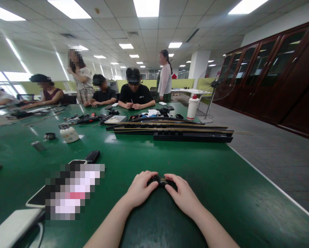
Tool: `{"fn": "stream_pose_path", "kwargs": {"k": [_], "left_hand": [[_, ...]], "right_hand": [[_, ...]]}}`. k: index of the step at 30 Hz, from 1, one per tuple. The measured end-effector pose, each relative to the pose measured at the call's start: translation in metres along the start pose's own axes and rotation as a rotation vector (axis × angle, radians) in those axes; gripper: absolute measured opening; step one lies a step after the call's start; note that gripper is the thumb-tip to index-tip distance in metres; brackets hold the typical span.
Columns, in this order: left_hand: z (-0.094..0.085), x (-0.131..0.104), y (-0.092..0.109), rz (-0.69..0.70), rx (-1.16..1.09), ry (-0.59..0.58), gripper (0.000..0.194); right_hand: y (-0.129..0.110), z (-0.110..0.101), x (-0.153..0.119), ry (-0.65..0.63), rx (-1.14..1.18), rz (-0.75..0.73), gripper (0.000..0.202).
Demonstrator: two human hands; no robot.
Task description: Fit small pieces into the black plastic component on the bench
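Observation:
Between my hands, just above or on the green table (133, 155), is a small dark object (161, 180) with a yellowish patch near its middle. My left hand (143, 187) grips its left end, thumb in front and fingers curled over the far side. The right end is held the same way by my right hand (181, 191). Much of the object is covered by my fingers, so its exact kind is unclear.
Long black rails (193, 137) with thin brass-coloured rods lie across the table ahead. A white bottle (193, 109), a patterned jar (68, 133), a metal cylinder (38, 146) and a phone (56, 184) stand or lie about. Several people, including a person in black (136, 93), are opposite.

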State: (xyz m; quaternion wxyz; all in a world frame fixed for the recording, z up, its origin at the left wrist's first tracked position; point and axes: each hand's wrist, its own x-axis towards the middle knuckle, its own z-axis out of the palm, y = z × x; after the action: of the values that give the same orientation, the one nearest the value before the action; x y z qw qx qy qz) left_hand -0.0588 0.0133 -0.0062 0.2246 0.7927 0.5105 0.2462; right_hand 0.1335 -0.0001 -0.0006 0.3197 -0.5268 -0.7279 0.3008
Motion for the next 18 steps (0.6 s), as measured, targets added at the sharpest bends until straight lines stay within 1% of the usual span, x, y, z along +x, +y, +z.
{"fn": "stream_pose_path", "kwargs": {"k": [11, 14, 18], "left_hand": [[-0.0011, 0.0002, 0.0017, -0.004, 0.010, 0.000, 0.034], [-0.0014, -0.0001, 0.0019, 0.009, 0.004, -0.001, 0.036], [-0.0024, -0.0009, 0.0026, 0.017, -0.009, -0.018, 0.040]], "right_hand": [[-0.0006, -0.0004, -0.0019, 0.014, -0.017, -0.010, 0.031], [-0.0027, -0.0013, -0.0023, 0.011, -0.020, -0.043, 0.031], [-0.0034, -0.0019, -0.0015, -0.001, -0.022, -0.078, 0.024]]}}
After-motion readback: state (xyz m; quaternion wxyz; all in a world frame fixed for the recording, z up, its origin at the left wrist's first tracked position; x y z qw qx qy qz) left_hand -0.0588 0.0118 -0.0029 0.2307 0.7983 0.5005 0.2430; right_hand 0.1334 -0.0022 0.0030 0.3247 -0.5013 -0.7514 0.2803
